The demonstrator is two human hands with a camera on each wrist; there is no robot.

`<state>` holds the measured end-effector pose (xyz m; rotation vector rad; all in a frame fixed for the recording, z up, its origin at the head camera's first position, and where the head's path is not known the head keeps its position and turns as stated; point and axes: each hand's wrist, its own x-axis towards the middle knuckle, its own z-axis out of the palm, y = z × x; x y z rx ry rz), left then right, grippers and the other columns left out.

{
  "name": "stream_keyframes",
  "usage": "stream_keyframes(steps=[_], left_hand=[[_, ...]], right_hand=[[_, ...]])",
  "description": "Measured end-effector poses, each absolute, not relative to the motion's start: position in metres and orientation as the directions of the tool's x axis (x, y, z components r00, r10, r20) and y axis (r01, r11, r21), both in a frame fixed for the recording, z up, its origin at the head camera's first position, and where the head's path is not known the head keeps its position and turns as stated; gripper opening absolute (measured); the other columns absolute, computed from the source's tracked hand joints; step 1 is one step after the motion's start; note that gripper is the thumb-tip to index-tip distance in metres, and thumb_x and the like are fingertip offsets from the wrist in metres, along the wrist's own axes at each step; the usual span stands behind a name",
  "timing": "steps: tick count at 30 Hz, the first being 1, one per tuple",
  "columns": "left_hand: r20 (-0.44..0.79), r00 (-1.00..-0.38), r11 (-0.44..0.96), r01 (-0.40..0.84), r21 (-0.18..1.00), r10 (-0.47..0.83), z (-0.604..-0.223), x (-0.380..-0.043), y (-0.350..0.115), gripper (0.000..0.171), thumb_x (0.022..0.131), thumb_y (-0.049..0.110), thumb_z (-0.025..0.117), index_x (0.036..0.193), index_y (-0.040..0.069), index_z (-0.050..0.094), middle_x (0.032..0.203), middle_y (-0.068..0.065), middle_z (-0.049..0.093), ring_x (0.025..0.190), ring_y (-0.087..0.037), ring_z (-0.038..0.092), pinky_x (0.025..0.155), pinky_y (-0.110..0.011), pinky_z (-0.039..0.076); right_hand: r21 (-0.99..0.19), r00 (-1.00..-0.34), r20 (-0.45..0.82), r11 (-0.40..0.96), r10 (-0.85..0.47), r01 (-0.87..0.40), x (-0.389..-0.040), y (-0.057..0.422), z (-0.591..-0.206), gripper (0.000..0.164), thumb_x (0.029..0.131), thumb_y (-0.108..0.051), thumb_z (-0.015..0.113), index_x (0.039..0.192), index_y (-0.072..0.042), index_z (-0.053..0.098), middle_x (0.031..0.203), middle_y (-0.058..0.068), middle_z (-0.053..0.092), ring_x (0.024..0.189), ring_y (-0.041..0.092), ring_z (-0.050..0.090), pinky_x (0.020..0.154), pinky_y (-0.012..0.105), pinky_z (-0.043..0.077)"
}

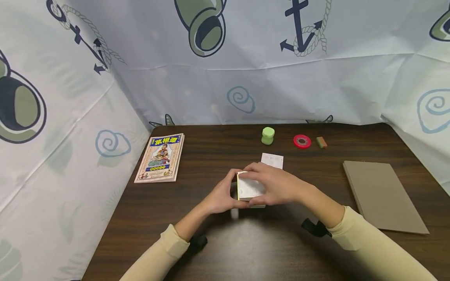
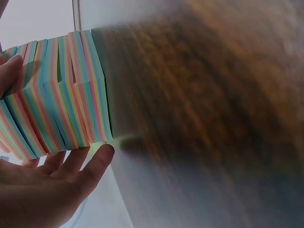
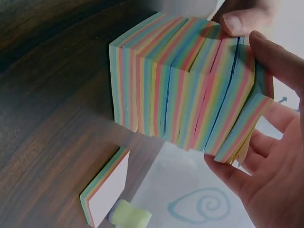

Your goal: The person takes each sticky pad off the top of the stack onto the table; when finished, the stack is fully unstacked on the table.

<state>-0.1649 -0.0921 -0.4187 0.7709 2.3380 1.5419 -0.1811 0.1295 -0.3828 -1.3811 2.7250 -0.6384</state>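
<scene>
A tall stack of sticky note pads (image 3: 185,85), striped pink, yellow, green and blue along its sides, stands on the dark table between both hands. Its white top (image 1: 249,190) shows in the head view. My left hand (image 1: 221,195) grips the stack from the left, thumb at the near side and fingers at the far side. My right hand (image 1: 277,185) holds the top of the stack from the right, thumb in front and fingers across and behind. The uppermost pad (image 3: 244,128) sits askew. Just behind the stack lies a separate thin sticky note pad (image 1: 272,160), partly covered by my right hand.
At the back are a green hourglass-shaped item (image 1: 268,136), a red ring-shaped roll (image 1: 302,141) and a small green-and-orange block (image 1: 321,142). An illustrated book (image 1: 159,158) lies at the left, and a grey-brown board (image 1: 384,195) at the right. Printed cloth hangs behind.
</scene>
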Motion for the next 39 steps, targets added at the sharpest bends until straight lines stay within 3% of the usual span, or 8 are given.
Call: stream_keyframes(steps=[6, 12, 20, 29, 39], left_hand=[[0.067, -0.835, 0.382, 0.319, 0.867, 0.546, -0.444, -0.177, -0.095, 0.087, 0.069, 0.023, 0.091, 0.137, 0.017, 0.037, 0.13, -0.001, 0.051, 0.122, -0.024, 0.051, 0.097, -0.049, 0.043], [0.056, -0.846, 0.421, 0.32, 0.849, 0.53, -0.444, -0.178, -0.095, 0.089, 0.067, 0.025, 0.092, 0.138, 0.016, 0.037, 0.128, 0.0, 0.052, 0.122, -0.022, 0.049, 0.1, -0.049, 0.04], [0.061, -0.848, 0.423, 0.323, 0.847, 0.527, -0.445, -0.177, -0.094, 0.088, 0.068, 0.026, 0.091, 0.138, 0.016, 0.037, 0.128, -0.002, 0.052, 0.122, -0.024, 0.049, 0.099, -0.049, 0.041], [0.054, -0.851, 0.435, 0.32, 0.841, 0.522, -0.445, -0.176, -0.094, 0.09, 0.067, 0.025, 0.092, 0.139, 0.017, 0.037, 0.126, 0.0, 0.052, 0.119, -0.021, 0.05, 0.098, -0.045, 0.041], [0.058, -0.847, 0.425, 0.323, 0.846, 0.528, -0.445, -0.176, -0.094, 0.091, 0.068, 0.024, 0.092, 0.14, 0.013, 0.036, 0.127, -0.002, 0.052, 0.119, -0.024, 0.051, 0.098, -0.047, 0.042]], right_hand=[[-0.438, -0.671, 0.123, 0.567, -0.731, -0.698, -0.19, 0.149, -0.374, 0.067, 0.079, -0.041, 0.081, 0.138, -0.018, 0.057, 0.135, -0.003, 0.05, 0.119, 0.015, 0.048, 0.093, 0.037, 0.046], [-0.482, -0.782, 0.12, 0.653, -0.611, -0.584, -0.215, 0.192, -0.374, 0.072, 0.078, -0.04, 0.083, 0.139, -0.015, 0.055, 0.136, 0.005, 0.051, 0.108, 0.02, 0.052, 0.084, 0.041, 0.045], [-0.466, -0.869, 0.045, 0.759, -0.493, -0.455, -0.248, 0.252, -0.415, 0.071, 0.081, -0.03, 0.081, 0.138, -0.001, 0.052, 0.137, 0.021, 0.049, 0.126, 0.037, 0.044, 0.101, 0.056, 0.034], [-0.438, -0.888, -0.011, 0.801, -0.46, -0.409, -0.253, 0.273, -0.454, 0.072, 0.079, -0.031, 0.082, 0.139, -0.004, 0.052, 0.138, 0.022, 0.047, 0.128, 0.04, 0.039, 0.1, 0.06, 0.035], [-0.403, -0.869, 0.043, 0.788, -0.492, -0.466, -0.254, 0.269, -0.452, 0.069, 0.079, -0.028, 0.082, 0.136, -0.003, 0.055, 0.136, 0.023, 0.048, 0.125, 0.042, 0.04, 0.1, 0.058, 0.035]])
